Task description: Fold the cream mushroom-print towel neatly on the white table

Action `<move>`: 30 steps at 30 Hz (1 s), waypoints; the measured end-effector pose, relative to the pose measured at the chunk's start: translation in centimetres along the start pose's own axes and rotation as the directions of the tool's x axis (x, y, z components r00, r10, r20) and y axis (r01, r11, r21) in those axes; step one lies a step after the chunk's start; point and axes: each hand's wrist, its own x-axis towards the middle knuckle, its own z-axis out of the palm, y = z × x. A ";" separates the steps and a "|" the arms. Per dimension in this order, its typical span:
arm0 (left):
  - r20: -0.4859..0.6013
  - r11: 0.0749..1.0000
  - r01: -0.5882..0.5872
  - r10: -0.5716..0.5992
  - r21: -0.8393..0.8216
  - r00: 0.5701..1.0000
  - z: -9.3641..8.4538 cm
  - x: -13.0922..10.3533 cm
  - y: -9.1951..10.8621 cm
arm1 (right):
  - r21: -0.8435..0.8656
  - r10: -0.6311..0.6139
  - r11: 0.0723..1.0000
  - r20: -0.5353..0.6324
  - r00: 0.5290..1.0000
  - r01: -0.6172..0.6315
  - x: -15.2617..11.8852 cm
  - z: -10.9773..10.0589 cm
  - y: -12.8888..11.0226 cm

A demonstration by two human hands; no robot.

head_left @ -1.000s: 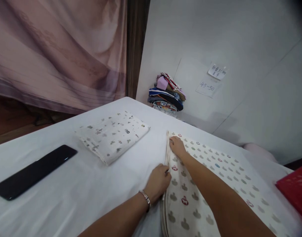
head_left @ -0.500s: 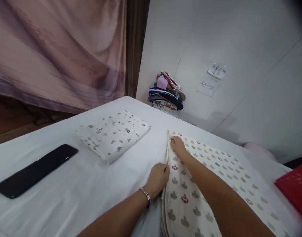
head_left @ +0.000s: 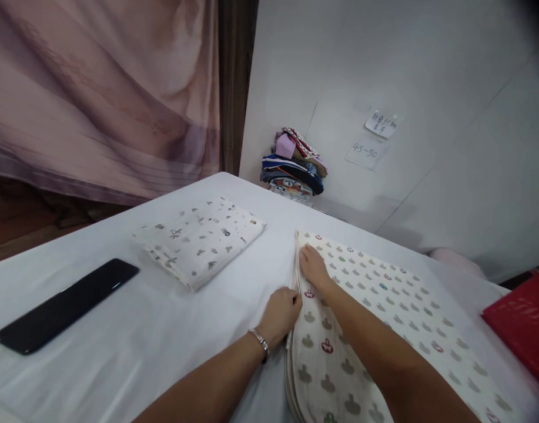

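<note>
A cream cloth with grey, red and green prints (head_left: 384,294) lies folded in layers on the white-covered table (head_left: 163,346). My left hand (head_left: 281,314), with a bracelet at the wrist, is closed at the cloth's left edge, pinching the layered border. Farther up the same edge, my right hand (head_left: 313,264) rests on the cloth with its fingers curled over the border. To the left lies a second folded cloth, white with small prints (head_left: 205,238), which neither hand touches.
A black phone-like slab (head_left: 66,305) lies at the left. Folded clothes (head_left: 293,164) are stacked by the wall behind the table. A red item (head_left: 522,323) sits at the right edge. A pink curtain (head_left: 101,88) hangs at the back left.
The view has shifted slightly, moving the background a little left. Both hands keep nearly the same places on the cloth's left edge.
</note>
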 end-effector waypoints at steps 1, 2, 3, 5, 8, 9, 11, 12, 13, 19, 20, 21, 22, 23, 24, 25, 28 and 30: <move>-0.002 1.000 -0.005 0.005 0.002 1.000 0.0 0.0 0.0 | 0.002 0.028 1.000 -0.016 0.999 -0.028 -0.2 -0.3 -0.4; -0.005 1.000 -0.009 0.009 0.003 1.000 0.1 0.0 -0.1 | 0.006 0.066 0.998 -0.024 0.997 -0.066 -0.4 -0.5 -0.8; -0.007 1.000 -0.013 0.013 0.005 1.000 0.2 0.0 -0.1 | 0.014 0.112 0.994 -0.017 0.994 -0.112 -0.6 -0.8 -1.3; -0.014 1.000 -0.023 0.023 0.007 1.000 0.3 0.0 -0.2 | 0.024 0.210 0.977 0.064 0.976 -0.212 -0.8 -1.4 -2.1; -0.015 1.000 -0.028 0.028 0.006 0.999 0.2 0.0 -0.2 | -0.022 0.298 0.953 0.232 0.926 -0.302 -0.6 -2.0 -2.9; -0.010 1.000 -0.025 0.025 0.005 1.000 0.1 0.0 -0.1 | -0.041 0.314 0.948 0.260 0.913 -0.315 -0.4 -2.2 -3.0; 0.009 1.000 -0.012 0.012 0.002 1.000 -0.1 0.0 0.0 | -0.057 0.326 0.944 0.280 0.903 -0.324 -0.1 -2.3 -2.8; 0.017 1.000 -0.005 0.005 0.001 1.000 -0.2 0.0 0.0 | -0.052 0.326 0.944 0.282 0.902 -0.325 0.0 -2.3 -2.6; 0.022 1.000 0.001 -0.001 -0.002 1.000 -0.3 0.0 0.1 | -0.041 0.324 0.945 0.281 0.903 -0.326 0.1 -2.2 -2.4; -0.018 1.000 -0.017 0.017 -0.014 1.000 0.1 0.3 -0.2 | 0.094 0.340 0.923 0.259 0.904 -0.374 -0.2 -1.3 -1.0; -0.022 1.000 -0.021 0.021 -0.021 1.000 0.1 0.3 -0.3 | 0.130 0.347 0.912 0.256 0.902 -0.388 -0.3 -1.2 -0.8; -0.026 0.999 -0.021 0.020 -0.036 0.999 0.1 0.3 -0.4 | 0.170 0.354 0.900 0.255 0.900 -0.402 -0.5 -1.0 -0.6; -0.028 0.998 -0.013 0.011 -0.061 1.000 0.0 0.3 -0.4 | 0.211 0.359 0.885 0.256 0.898 -0.414 -0.6 -0.9 -0.5; -0.021 0.996 0.007 -0.009 -0.094 1.000 -0.1 0.4 -0.5 | 0.254 0.362 0.869 0.258 0.895 -0.425 -0.8 -0.8 -0.4; -0.001 0.990 0.044 -0.044 -0.135 0.999 -0.3 0.5 -0.5 | 0.298 0.365 0.849 0.264 0.893 -0.436 -0.9 -0.8 -0.3; 0.031 0.981 0.092 -0.089 -0.172 0.996 -0.5 0.7 -0.5 | 0.342 0.368 0.826 0.273 0.889 -0.448 -0.9 -0.7 -0.2; 0.122 0.951 0.231 -0.209 -0.205 0.970 -0.9 2.0 -0.2 | 0.468 0.381 0.733 0.318 0.868 -0.494 -0.9 -0.6 -0.1; 0.121 0.948 0.265 -0.247 -0.174 0.962 -1.0 3.7 0.2 | 0.539 0.389 0.660 0.351 0.852 -0.523 -0.8 -0.6 0.0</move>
